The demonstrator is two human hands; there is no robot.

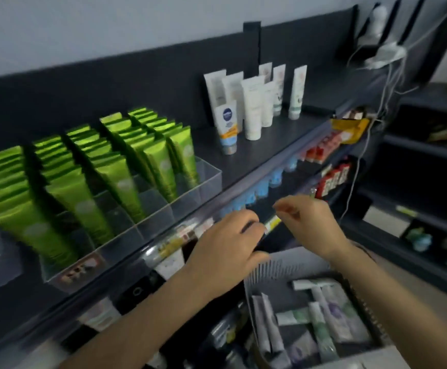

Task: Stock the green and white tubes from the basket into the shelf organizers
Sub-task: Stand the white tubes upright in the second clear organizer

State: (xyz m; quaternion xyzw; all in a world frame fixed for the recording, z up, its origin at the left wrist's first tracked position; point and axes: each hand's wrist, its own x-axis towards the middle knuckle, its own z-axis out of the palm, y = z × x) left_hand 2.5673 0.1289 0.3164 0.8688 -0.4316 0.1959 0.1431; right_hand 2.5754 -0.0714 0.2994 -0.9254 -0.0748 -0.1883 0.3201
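A grey slatted basket (273, 265) sits at the lower right with several white, pale green and purple tubes (321, 331) lying in it. On the dark shelf, a clear organizer (206, 177) holds rows of bright green tubes (115, 171), and its front compartments hold none. Several white tubes (254, 107) stand loose on the shelf to the right of it. My left hand (227, 243) hovers by the shelf's front edge, fingers loosely curled, holding nothing. My right hand (307, 219) hangs above the basket's far rim, fingers loosely bent, also holding nothing.
Lower shelves below the edge hold blue items (259, 193), red packs (334, 179) and other boxed goods. White cables (355, 177) hang down at the right beside another dark shelving unit (424, 155). The shelf's back panel rises behind the tubes.
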